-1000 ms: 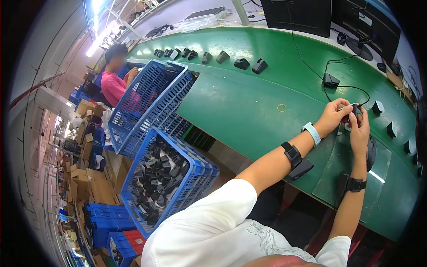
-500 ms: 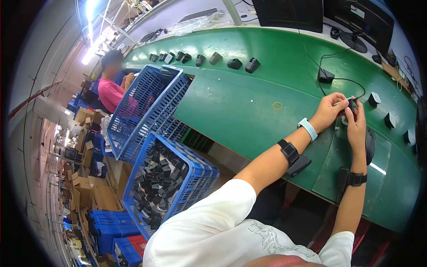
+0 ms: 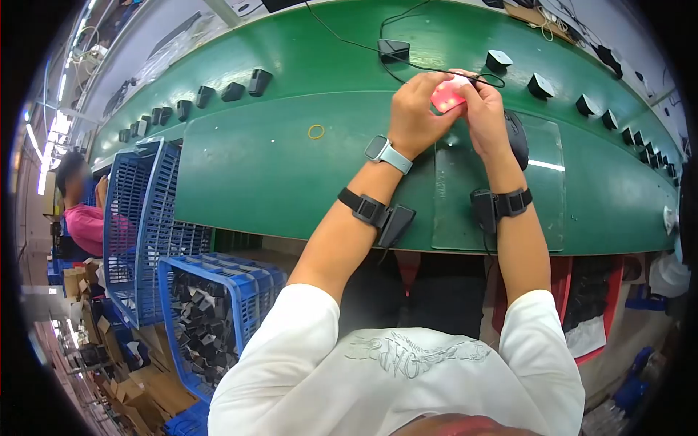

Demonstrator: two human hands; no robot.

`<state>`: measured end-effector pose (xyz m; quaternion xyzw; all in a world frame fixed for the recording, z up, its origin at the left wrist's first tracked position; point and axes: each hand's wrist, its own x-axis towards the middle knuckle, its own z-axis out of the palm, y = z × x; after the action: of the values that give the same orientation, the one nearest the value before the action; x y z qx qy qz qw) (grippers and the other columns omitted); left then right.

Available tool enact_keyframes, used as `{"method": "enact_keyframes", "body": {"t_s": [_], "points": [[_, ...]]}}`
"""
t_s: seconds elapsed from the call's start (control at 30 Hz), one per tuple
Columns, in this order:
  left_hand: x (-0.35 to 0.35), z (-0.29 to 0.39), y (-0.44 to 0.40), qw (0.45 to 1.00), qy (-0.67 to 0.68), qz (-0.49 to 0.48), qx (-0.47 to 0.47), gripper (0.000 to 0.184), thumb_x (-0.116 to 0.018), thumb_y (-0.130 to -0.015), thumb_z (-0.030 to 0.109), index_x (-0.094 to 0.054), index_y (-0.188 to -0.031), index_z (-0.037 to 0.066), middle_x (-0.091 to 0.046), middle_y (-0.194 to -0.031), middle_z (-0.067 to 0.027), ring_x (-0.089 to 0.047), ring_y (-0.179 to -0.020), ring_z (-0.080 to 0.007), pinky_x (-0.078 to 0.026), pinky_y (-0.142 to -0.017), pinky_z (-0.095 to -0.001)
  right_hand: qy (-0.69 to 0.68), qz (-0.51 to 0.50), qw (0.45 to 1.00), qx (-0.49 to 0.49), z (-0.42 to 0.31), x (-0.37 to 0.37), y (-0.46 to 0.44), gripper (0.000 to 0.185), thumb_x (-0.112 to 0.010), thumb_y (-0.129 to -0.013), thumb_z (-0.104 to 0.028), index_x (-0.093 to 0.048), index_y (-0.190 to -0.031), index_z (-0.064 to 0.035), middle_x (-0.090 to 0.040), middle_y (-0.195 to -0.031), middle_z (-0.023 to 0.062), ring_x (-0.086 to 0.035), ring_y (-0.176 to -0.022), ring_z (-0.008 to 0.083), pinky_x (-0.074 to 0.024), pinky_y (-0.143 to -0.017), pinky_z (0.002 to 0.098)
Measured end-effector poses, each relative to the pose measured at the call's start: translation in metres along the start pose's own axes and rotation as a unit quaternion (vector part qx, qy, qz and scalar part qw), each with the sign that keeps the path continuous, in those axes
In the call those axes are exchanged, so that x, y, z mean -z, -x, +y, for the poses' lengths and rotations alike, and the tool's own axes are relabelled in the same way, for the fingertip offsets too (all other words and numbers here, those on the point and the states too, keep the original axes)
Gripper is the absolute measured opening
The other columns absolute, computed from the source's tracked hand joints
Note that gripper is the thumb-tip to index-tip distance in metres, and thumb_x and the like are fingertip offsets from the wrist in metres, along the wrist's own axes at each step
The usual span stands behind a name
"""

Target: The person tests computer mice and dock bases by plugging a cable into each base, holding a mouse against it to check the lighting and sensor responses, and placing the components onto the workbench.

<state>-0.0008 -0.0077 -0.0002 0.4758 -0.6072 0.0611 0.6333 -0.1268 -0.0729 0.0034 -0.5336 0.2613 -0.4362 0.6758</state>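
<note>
Device (image 3: 448, 95), its visible face glowing red, is located above centre in the frame, slightly right of the midline, raised between my two hands. My left hand (image 3: 420, 112) holds it from the left, fingers curled in at that edge. My right hand (image 3: 484, 116) holds it from the right, thumb at the near side; the fingers behind are partly hidden. Both grips are narrow. A black cable (image 3: 407, 22) runs from the top of the frame, and a dark loop lies by my right fingertips; I cannot tell where it ends. Directly above my left hand, a black unit (image 3: 393, 50) rests on the green table (image 3: 247, 163). A rounded black object (image 3: 517, 140) lies just beside my right wrist. A yellow band (image 3: 315, 131) lies left of my left hand, well apart from the device.
</note>
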Motion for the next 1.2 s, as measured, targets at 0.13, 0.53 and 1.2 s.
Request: {"method": "enact_keyframes", "body": {"t_s": [0.13,0.53,1.2], "points": [[-0.002,-0.001,0.0,0.997,-0.054,-0.009,-0.054,0.045,-0.086,-0.067,0.015,-0.067,-0.107,0.007,-0.071,-0.098,-0.0113,-0.068,-0.09,-0.0329,-0.056,-0.079,-0.041,-0.014,0.018,0.998,0.067,0.005,-0.001,-0.001,0.02,-0.057,-0.096,-0.004,-0.065,-0.113,0.0035,-0.07,-0.106,0.0077,-0.066,-0.095,0.0121,-0.0531,-0.085,0.0262],[-0.002,0.0,-0.001,0.999,-0.024,0.006,-0.046,0.046,-0.087,-0.066,0.012,-0.067,-0.107,0.006,-0.071,-0.099,-0.0112,-0.069,-0.09,-0.0315,-0.057,-0.078,-0.0387,-0.061,0.019,0.996,0.066,0.001,-0.005,0.001,0.021,-0.057,-0.093,-0.002,-0.065,-0.112,0.004,-0.07,-0.104,0.009,-0.066,-0.091,0.0126,-0.0536,-0.082,0.0252],[0.002,-0.009,-0.002,0.999,0.019,0.034,0.02,0.026,-0.083,-0.079,0.012,-0.07,-0.1,0.004,-0.072,-0.093,-0.0115,-0.07,-0.083,-0.0242,-0.055,-0.074,-0.0331,-0.034,-0.059,0.998,0.018,-0.008,-0.003,0.004,0.032,-0.055,-0.104,-0.013,-0.06,-0.13,0.0038,-0.068,-0.109,0.0072,-0.067,-0.095,0.0135,-0.0566,-0.085,0.0286]]}}
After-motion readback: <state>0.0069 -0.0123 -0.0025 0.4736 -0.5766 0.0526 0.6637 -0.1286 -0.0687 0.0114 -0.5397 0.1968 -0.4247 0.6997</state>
